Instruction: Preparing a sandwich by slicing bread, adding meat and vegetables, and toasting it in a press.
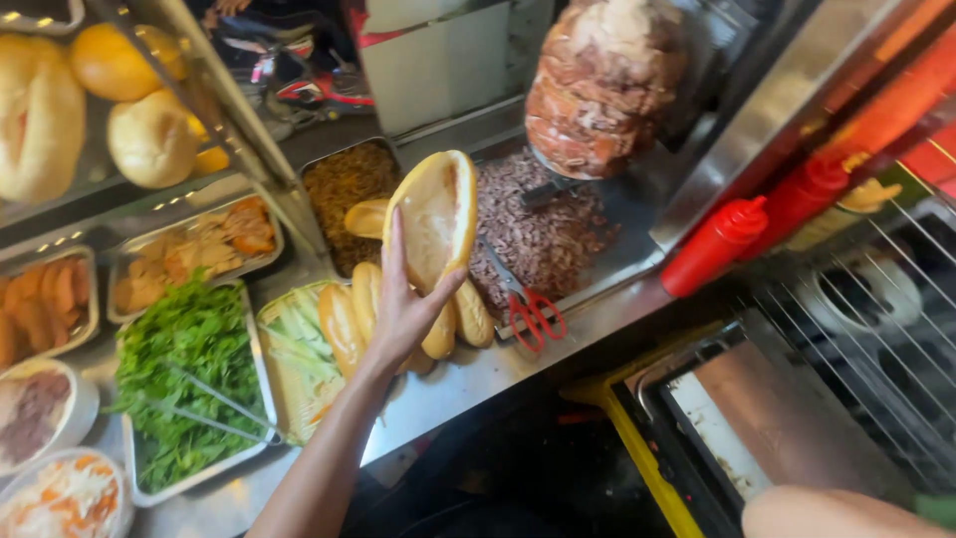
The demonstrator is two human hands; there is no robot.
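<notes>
My left hand (401,309) reaches forward over the steel counter and holds up a split-open bread roll (435,214), its pale crumb facing me. Below the hand lie several whole golden rolls (344,324) beside a tray of sliced cucumber (294,344). Behind the held roll sits a tray of chopped dark meat (538,229) under a large vertical stack of roasted meat (602,85). Of my right arm only a bit of forearm (827,511) shows at the bottom right edge; the hand itself is out of view.
Red-handled scissors (533,311) lie at the meat tray's edge. Red squeeze bottles (715,244) stand to the right. On the left are a tray of green herbs (189,384) with tongs, trays of fried pieces (199,244), pickled shreds (65,496) and a bread shelf (149,139).
</notes>
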